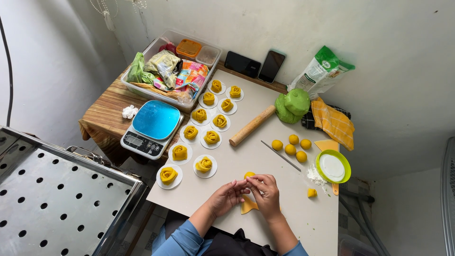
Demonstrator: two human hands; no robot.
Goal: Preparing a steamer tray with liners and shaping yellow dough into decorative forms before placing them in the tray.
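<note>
Seen from above, a person sits at a pale work board (265, 142) and shapes yellow dough. Low in the centre of the frame, both hands meet over a flat yellow dough strip (248, 205) lying on the board. The left hand (226, 195) and the right hand (266, 189) pinch its upper end between fingertips, and a small rolled part (249, 175) shows just above the fingers — the grasp is light, thumbs and forefingers closed on the dough, the wrists angled inward toward each other.

The step in hand looks like rolling the strip into a rose; the next move likely calls for a steady, gentle curl without tearing the dough.

Finished dough roses on round white papers (208, 137) run in two rows toward the upper left. Right of centre lie five yellow dough balls (291, 144), a thin skewer (280, 155), a wooden rolling pin (252, 125) and a green-rimmed bowl of flour (333, 166). A blue-topped kitchen scale (152, 127) sits at the left.
</note>
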